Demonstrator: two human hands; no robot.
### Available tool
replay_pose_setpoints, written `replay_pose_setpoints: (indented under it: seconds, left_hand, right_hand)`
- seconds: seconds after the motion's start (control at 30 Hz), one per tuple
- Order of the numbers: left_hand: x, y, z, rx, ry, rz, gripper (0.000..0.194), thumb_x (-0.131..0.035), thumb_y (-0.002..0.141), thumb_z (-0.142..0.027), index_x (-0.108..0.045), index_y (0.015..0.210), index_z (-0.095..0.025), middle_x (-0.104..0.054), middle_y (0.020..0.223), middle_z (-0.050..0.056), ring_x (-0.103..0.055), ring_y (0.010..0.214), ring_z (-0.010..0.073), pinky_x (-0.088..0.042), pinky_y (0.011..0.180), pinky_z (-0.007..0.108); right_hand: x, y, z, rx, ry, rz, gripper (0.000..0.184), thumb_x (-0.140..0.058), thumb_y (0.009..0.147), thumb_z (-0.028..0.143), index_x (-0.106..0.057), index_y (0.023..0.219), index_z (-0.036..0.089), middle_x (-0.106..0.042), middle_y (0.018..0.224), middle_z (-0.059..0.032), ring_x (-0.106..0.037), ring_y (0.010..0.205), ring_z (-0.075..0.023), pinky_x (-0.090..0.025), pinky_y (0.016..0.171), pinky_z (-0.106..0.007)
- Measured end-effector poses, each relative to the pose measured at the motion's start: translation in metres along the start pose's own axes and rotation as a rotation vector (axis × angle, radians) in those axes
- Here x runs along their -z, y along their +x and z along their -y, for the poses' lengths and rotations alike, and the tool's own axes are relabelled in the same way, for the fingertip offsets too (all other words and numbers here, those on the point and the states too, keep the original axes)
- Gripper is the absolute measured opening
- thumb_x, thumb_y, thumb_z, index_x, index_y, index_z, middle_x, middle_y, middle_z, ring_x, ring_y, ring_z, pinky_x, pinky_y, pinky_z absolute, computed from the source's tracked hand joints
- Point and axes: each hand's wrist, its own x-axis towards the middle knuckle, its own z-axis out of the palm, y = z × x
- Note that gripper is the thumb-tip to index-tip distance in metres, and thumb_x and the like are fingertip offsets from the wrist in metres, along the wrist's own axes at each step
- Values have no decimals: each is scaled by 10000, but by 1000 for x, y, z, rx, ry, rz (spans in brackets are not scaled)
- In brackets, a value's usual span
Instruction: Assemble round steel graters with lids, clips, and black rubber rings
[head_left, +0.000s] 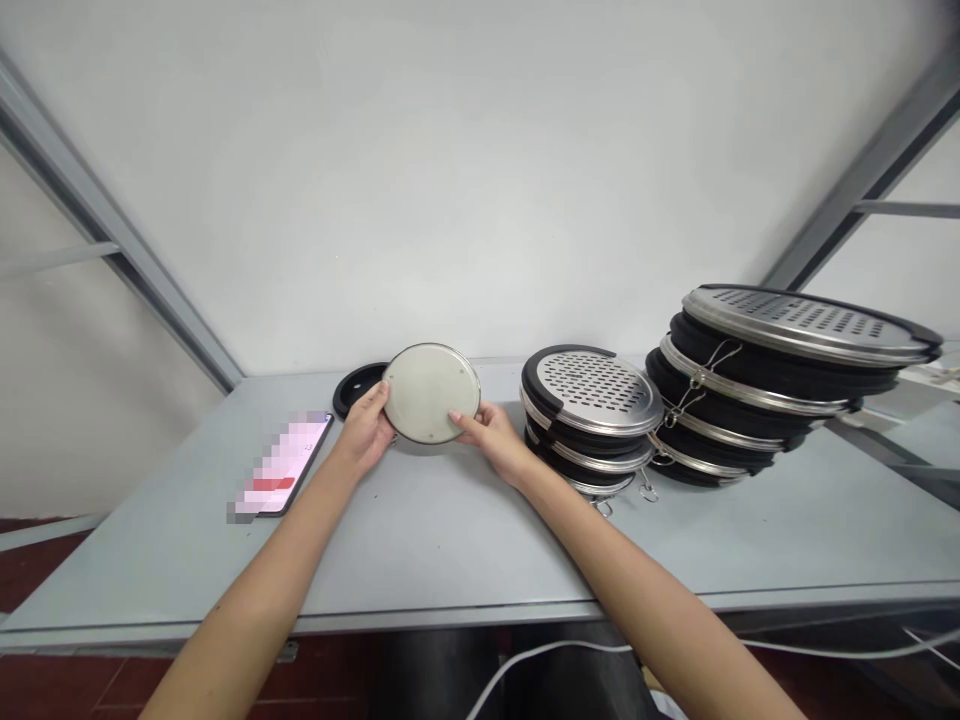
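A round, pale cream disc with a thin metal rim [430, 393] is held up above the table, its flat face towards me. My left hand [366, 430] grips its left edge, thumb in front and fingers behind. On the lower right edge, my right hand [491, 438] pinches it with the thumb on the face. Behind the disc and my left hand, a black round piece [351, 388] lies on the table, partly hidden. A small metal bit shows just below the disc, too small to name.
To the right stands a short stack of round perforated metal plates with black rims [600, 390]. Beyond it rises a taller, leaning stack of larger ones [795, 325], with wire rings hanging. A phone [289, 465] lies at left on the grey table [450, 560]. A white cable [555, 648] hangs below.
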Motion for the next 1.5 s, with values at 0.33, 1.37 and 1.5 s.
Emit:
replay_pose_setpoints:
  seconds: [0.33, 1.37, 1.5]
  left_hand:
    - [13, 2, -3, -298, 362, -135, 508, -632, 843, -551, -614, 1176, -167, -642, 1257, 149, -597, 1199, 276, -446, 1033, 426]
    - [16, -13, 8, -302, 1455, 437, 786, -724, 755, -567, -503, 1411, -195, -394, 1541, 136, -354, 1426, 342, -300, 1179, 502]
    - [17, -13, 7, -290, 1450, 451, 795, -737, 744, -553, -502, 1417, -200, -372, 1557, 131, -353, 1432, 336, -313, 1178, 483]
  right_hand:
    - [4, -6, -1, 488, -538, -224, 293, -542, 877, 303, -676, 1112, 190, -730, 1067, -56, -656, 1008, -233, -511, 926, -361]
    - [13, -9, -6, 428, -1231, 200, 758, -544, 752, 243, -366, 1465, 57, -441, 1475, -187, -360, 1374, -311, -269, 1172, -477]
    - [13, -6, -9, 376, -1183, 166, 616, -409, 844, 162, -387, 1449, 52, -471, 1459, -180, -406, 1349, -269, -302, 1157, -450]
